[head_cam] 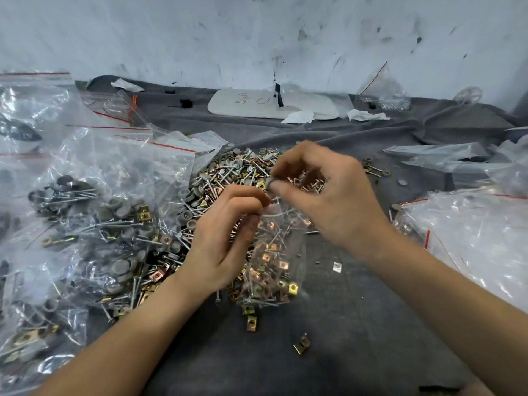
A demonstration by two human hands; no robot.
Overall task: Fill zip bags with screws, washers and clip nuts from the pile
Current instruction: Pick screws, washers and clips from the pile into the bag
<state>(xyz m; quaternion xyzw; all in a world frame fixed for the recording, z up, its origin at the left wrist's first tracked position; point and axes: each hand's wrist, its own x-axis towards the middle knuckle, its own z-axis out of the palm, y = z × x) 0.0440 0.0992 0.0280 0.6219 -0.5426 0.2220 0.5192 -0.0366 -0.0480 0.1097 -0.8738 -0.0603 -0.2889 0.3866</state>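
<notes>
Pinching the zip bag (274, 252) lip with my left hand (225, 235), I held a washer (271, 183) between right hand (328, 195) fingertips, just over the mouth. I judged the mouth needed spreading wider before release, with the pile (223, 172) right behind.

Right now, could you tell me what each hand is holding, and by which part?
The left hand pinches the zip bag at its open top edge; the right hand pinches a grey washer by its rim.
</notes>
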